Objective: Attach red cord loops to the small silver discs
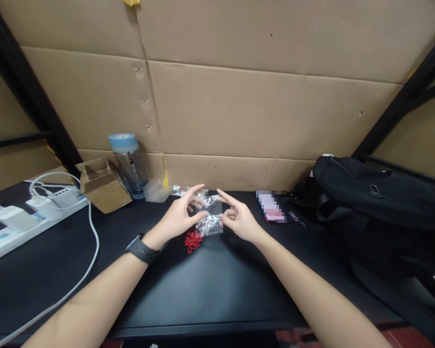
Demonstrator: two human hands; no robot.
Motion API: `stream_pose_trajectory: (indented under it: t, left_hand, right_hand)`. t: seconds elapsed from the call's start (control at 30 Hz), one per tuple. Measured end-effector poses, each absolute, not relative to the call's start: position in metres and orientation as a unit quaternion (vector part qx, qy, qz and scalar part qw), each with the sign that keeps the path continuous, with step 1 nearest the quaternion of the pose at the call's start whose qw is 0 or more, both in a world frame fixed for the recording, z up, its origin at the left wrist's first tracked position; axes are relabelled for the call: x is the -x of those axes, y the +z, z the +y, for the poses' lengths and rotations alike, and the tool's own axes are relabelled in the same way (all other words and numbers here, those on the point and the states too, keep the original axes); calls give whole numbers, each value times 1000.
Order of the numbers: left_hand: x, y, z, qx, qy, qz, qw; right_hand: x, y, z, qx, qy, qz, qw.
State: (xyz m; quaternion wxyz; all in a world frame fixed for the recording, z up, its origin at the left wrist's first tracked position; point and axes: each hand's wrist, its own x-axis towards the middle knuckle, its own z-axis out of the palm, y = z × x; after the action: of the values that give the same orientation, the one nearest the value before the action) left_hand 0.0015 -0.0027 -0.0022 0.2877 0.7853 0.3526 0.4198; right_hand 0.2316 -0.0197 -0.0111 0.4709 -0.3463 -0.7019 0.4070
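Both hands meet over the middle of a black table [210,285]. My left hand [179,217] and my right hand [239,220] each pinch one side of a small clear plastic bag [210,215] held just above the table. The index fingers point up while thumb and other fingers grip the bag. A black watch [142,250] sits on my left wrist. Below the bag, a small pile of red loops [193,240] lies on the table, close to my left wrist.
A small open cardboard box [103,186], a clear bottle with a blue lid [129,164] and more clear bags [159,189] stand at the back left. A white power strip [21,224] with chargers and a cable lies left. A black backpack [377,203] fills the right. Cardboard walls behind.
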Motion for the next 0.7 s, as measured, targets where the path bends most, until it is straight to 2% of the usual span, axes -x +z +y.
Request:
stream_pose_trajectory:
  t: [0.13,0.2,0.3,0.37,0.47,0.6,0.7]
  left_hand:
    - [14,2,11,-802,412,412,131]
    - [33,6,25,-756,445,480,18]
    - [67,9,50,-663,491,561,-72]
    - [85,9,63,-647,491,578,-76]
    - [98,5,68,-683,490,542,7]
    - [89,-7,61,-787,353,487,140]
    - [79,-19,58,-796,298,517,103]
  right_hand:
    - [-232,-13,-18,369,374,-712,466]
    - [-233,-14,-18,388,349,-716,463]
    - [-234,-14,-18,398,328,-727,454]
    - [-235,-13,-18,397,322,-733,449]
    - [-235,-12,-19,393,310,-747,438]
    - [-234,-13,-19,375,297,-780,404]
    - [-233,-14,-21,367,293,-792,390]
